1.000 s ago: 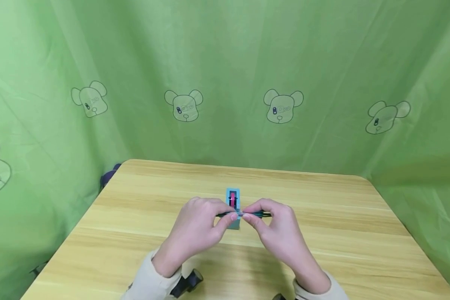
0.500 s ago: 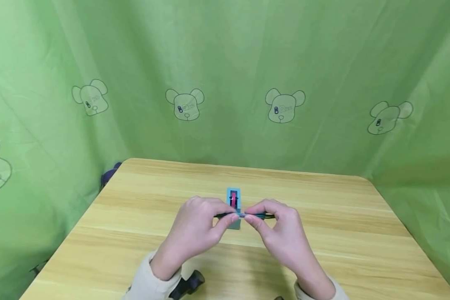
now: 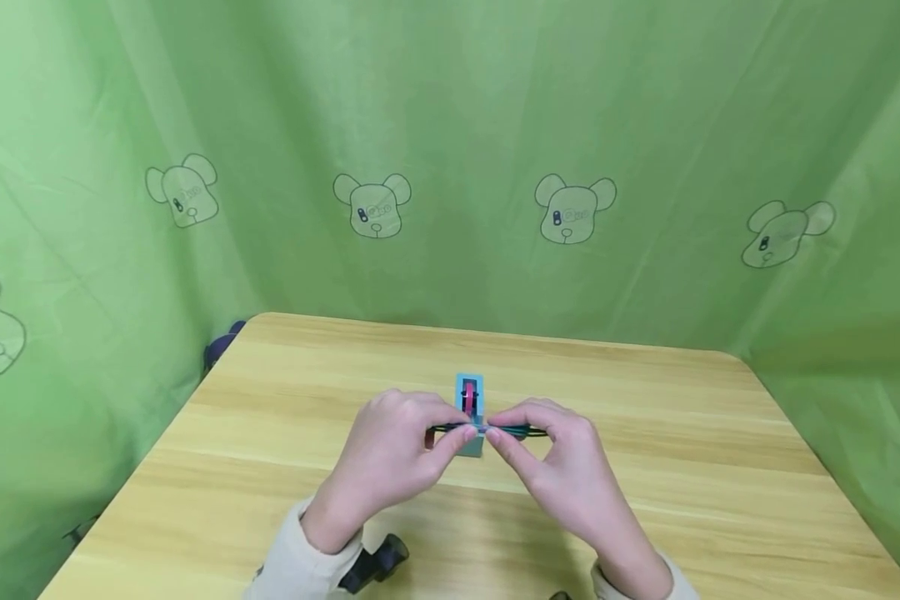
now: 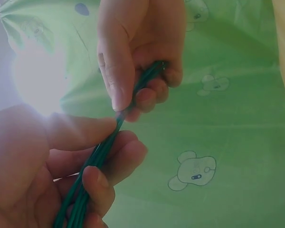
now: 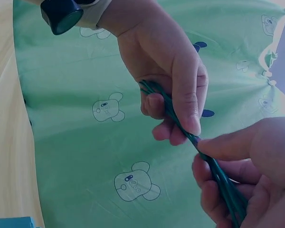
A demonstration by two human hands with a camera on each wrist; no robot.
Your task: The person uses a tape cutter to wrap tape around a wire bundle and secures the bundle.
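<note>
A thin bundle of green wire [image 3: 521, 431] stretches crosswise between the two hands, held above the table. My left hand [image 3: 390, 454] pinches it near its middle between thumb and fingers, the other fingers curled under it. My right hand [image 3: 562, 458] pinches it just beside, its fingertips almost meeting the left ones. In the right wrist view, a small purplish patch shows on the wire bundle [image 5: 223, 183] between the thumbs; what it is I cannot tell. Behind the hands stands a blue tape dispenser [image 3: 471, 448] with a pink roll [image 3: 468, 398], partly covered by the fingertips.
The wooden table [image 3: 645, 392] has rounded far corners. Green curtains [image 3: 450, 275] printed with bear heads surround it. A black device [image 3: 375, 565] sits at the left wrist. Something dark purple [image 3: 221, 346] shows beyond the table's far left corner.
Both hands keep pinching the wire bundle in nearly the same place. A left finger now shows below the bundle. The head view has shifted slightly.
</note>
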